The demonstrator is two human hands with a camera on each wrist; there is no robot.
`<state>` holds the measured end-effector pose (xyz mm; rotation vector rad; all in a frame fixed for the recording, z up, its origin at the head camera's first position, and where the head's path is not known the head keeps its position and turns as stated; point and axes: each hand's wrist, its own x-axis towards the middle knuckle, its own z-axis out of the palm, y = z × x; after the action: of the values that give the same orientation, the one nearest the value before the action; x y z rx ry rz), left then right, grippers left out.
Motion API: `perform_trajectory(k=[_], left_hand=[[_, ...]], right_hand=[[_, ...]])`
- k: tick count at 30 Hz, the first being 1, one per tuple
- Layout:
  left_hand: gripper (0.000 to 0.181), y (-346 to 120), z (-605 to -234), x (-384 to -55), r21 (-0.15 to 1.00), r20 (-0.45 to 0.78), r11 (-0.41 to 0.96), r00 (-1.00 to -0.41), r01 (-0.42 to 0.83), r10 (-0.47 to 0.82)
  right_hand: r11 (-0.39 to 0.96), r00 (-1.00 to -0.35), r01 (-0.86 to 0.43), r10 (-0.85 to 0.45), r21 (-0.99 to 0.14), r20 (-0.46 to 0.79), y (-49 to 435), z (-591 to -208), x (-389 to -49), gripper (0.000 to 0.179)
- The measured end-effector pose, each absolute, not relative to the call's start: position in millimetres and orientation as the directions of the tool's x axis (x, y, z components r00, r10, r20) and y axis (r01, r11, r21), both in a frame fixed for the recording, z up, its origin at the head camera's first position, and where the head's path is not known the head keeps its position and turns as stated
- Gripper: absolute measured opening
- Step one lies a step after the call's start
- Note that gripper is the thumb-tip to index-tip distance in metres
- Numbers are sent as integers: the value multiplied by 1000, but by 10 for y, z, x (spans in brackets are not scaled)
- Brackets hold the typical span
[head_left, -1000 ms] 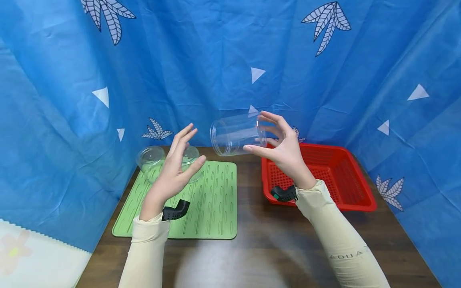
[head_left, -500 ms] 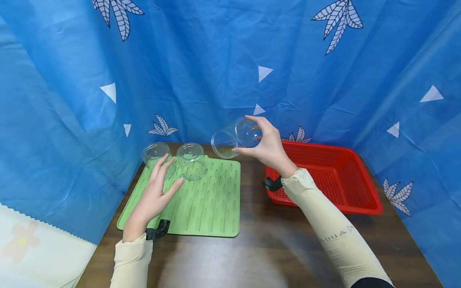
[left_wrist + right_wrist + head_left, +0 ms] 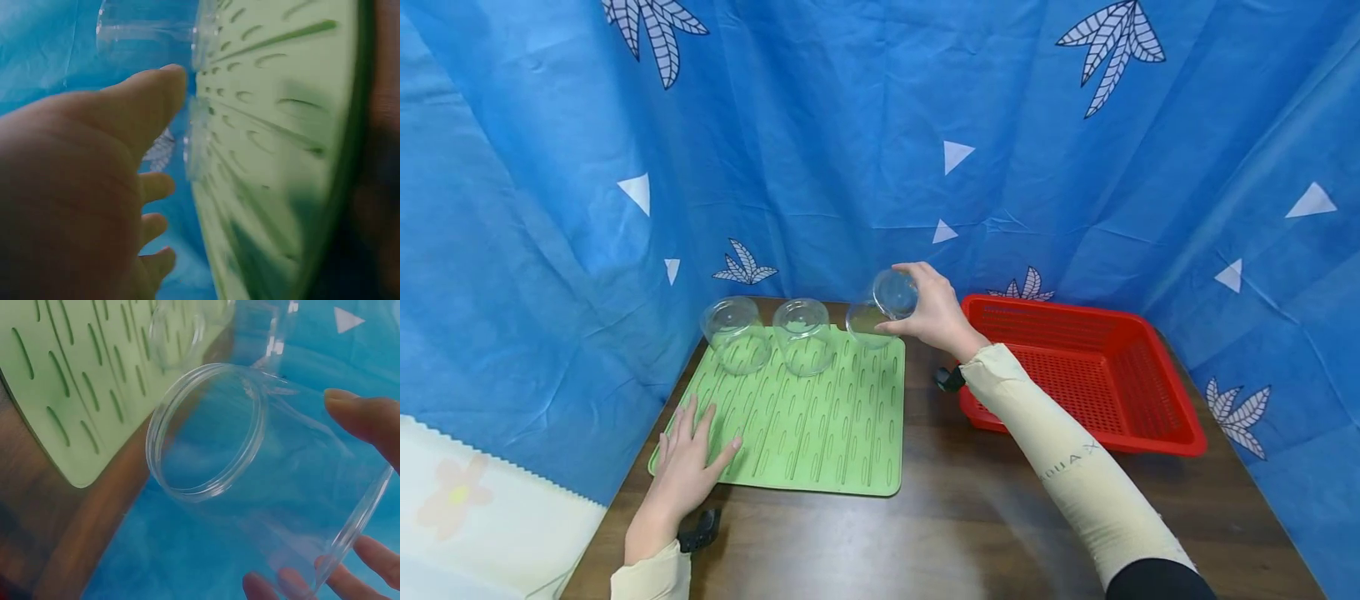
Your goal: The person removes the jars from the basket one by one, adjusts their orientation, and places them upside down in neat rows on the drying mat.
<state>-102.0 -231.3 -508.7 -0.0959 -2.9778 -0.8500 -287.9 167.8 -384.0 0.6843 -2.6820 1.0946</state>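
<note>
My right hand (image 3: 936, 310) grips a clear plastic jar (image 3: 892, 293) by its closed end, fingers and thumb spread around the wall. In the head view the jar slants mouth-down over the far right corner of the green ridged mat (image 3: 820, 446). The right wrist view shows its threaded rim (image 3: 164, 434) close to that mat. Two similar clear jars (image 3: 741, 346) stand upside down side by side along the mat's back edge. Low over the mat's front left corner is my left hand (image 3: 683, 471), fingers spread and holding nothing.
A red plastic basket (image 3: 1093, 442) stands at the right on the dark wooden table (image 3: 850, 550). Blue patterned curtain (image 3: 820, 150) closes off the back and sides. White cloth (image 3: 490, 533) with a flower print hangs at the lower left.
My right hand has brought the jar left and down, tipping it from sideways to mouth-down. My left hand has drawn back toward the front left, away from the standing jars.
</note>
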Motion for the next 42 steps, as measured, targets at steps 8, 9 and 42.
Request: perform_trajectory(k=[8,9,42], left_hand=[[90,-2372,-5321,-846,573,-27,820,-999,9,30],[90,-2374,-5339,-835,571,-32,821,-999,3,26],[88,-2375,-5501,-806,473,-60,881,-998,-34,-6]], right_hand=[[686,-904,-425,-353,-591,241,1568,-4002,-3036,94],[694,-905,-423,-355,-583,233,1546,-4021,-3050,95],[800,-880,-463,-467,-381,89,1056,-4309,-3148,99]])
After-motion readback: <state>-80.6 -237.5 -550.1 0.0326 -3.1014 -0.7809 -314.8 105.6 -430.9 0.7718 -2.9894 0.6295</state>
